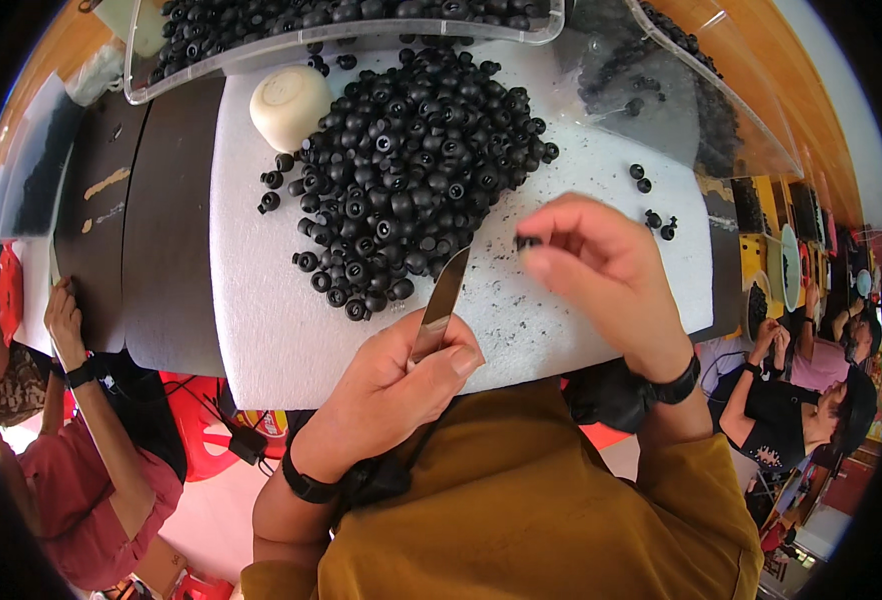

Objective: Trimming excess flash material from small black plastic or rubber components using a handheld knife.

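A: Let us take the white foam pad point(291, 330) as our landmark and go from its left. What do we meet first?

B: Off its left edge a co-worker's arm point(71, 340) rests on the dark table point(161, 250). On the pad's upper left stands a cream bowl point(289, 103), and just right of it spreads the heap of black rubber caps point(411, 170).

A: And our own hands?

B: At the pad's near edge our left hand point(391, 385) is closed around a knife point(441, 300). Its long axis runs up and slightly right, the tip just short of the heap.

A: The right one?

B: Our right hand point(601, 265) hovers over the pad's right half, fingers narrowed to a pinch on a single cap point(527, 242). That cap lies up and to the right of the blade tip, near it but apart, so the knife hand is the one that must close the gap. A few loose caps point(656, 215) lie farther right.
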`<state>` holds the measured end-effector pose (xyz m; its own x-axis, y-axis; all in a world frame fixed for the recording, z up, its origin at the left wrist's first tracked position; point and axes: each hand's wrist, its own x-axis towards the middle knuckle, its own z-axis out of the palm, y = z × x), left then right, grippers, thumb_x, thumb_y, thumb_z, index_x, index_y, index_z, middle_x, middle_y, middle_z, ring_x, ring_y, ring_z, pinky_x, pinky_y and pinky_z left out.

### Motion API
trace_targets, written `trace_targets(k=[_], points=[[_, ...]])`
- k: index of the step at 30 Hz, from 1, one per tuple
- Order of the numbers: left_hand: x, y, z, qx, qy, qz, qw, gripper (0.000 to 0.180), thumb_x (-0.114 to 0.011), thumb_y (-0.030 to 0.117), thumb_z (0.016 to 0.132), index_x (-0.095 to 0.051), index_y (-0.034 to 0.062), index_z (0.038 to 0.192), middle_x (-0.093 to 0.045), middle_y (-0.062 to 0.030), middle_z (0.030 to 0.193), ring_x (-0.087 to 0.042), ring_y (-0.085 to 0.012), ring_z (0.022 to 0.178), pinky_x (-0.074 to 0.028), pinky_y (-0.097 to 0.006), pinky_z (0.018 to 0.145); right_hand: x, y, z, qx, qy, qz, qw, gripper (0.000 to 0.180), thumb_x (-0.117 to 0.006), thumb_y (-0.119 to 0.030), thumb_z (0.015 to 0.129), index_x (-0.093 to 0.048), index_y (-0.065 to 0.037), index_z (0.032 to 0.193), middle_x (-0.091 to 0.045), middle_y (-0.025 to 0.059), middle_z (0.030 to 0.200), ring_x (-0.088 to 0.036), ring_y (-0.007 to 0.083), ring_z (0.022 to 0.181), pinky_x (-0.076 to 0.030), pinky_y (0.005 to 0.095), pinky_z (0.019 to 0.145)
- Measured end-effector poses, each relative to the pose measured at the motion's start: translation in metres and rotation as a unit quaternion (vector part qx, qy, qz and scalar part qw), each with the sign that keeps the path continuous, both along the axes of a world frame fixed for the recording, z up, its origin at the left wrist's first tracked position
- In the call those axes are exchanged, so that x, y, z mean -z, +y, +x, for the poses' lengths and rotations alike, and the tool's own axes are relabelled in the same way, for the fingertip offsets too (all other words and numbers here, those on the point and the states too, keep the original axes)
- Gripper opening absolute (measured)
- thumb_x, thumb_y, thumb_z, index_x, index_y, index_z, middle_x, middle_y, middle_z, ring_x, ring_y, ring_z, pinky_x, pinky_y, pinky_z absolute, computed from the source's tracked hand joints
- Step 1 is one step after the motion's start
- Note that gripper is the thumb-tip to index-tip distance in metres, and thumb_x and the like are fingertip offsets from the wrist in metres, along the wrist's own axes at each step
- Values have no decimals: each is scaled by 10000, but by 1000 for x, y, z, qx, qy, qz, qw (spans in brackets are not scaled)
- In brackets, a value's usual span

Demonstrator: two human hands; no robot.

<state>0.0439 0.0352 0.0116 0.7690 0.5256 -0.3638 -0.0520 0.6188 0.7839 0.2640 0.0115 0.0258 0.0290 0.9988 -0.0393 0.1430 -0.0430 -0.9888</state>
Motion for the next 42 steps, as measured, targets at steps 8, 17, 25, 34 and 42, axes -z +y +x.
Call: trace_targets(k=[8,17,25,34,42], points=[[4,-3,-1,-22,-21,24,999,199,-512,241,959,-518,44,930,-406,72,747,-340,-14,650,-304,-180,552,19,-24,-31,-79,169,40,982,207,-707,-47,802,-601,-14,977,-572,8,870,-481,63,731,-398,202,666],[7,-6,1,-55,-50,29,997,175,-514,197,951,-459,33,985,-409,24,638,-347,-42,510,-266,-196,452,17,-24,-36,-115,185,12,976,303,-636,15,840,-575,14,1136,-595,22,970,-497,58,758,-411,197,673],[13,-3,-5,-54,-106,-28,992,176,-503,217,967,-522,42,974,-424,65,735,-353,-12,612,-290,-177,525,22,-21,-33,-118,115,54,985,280,-658,-3,825,-582,-14,1094,-577,29,912,-499,71,734,-414,208,655],[10,-6,-2,-62,-81,16,995,180,-510,221,965,-521,43,940,-410,67,711,-332,-11,594,-272,-178,511,23,-17,-29,-123,42,118,984,260,-710,-23,763,-601,-29,999,-554,69,922,-516,128,763,-421,239,679],[7,-6,-3,-76,-51,14,996,146,-519,183,959,-531,42,923,-417,66,723,-347,-25,637,-304,-181,550,20,-19,-26,-143,43,111,983,253,-646,-2,801,-571,1,1043,-528,132,1036,-542,169,878,-432,277,781]])
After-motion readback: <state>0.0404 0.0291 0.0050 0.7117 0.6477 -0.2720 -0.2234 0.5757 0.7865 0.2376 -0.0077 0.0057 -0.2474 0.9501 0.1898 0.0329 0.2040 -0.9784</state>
